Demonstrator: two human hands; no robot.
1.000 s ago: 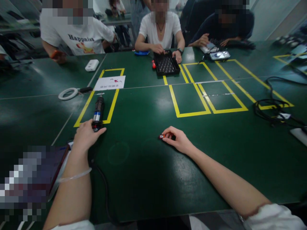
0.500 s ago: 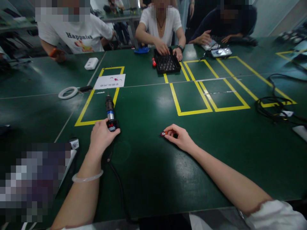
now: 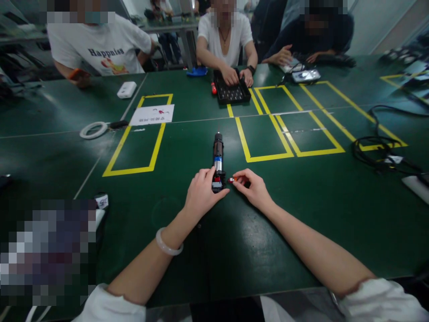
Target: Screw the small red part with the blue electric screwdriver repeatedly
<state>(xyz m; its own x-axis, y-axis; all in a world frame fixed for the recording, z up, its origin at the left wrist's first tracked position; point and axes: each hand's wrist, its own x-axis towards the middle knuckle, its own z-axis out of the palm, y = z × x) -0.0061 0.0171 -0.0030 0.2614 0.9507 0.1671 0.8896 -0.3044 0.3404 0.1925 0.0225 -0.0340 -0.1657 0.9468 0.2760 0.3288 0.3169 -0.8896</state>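
screwdriver (image 3: 218,156) in left hand (image 3: 201,194), red part (image 3: 231,180) in right hand (image 3: 254,190); yellow outline (image 3: 268,158) beside

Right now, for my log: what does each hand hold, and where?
Left hand grips the black cylindrical power screwdriver by its near end; right hand pinches a small red part at one end.

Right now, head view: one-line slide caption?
Left hand holds a black cylindrical tool on the green table; right hand pinches a small red part beside it.

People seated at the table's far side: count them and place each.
3: one in a printed white shirt, far left; one in a plain white top, centre; one in dark clothes, right. Others may be hidden behind.
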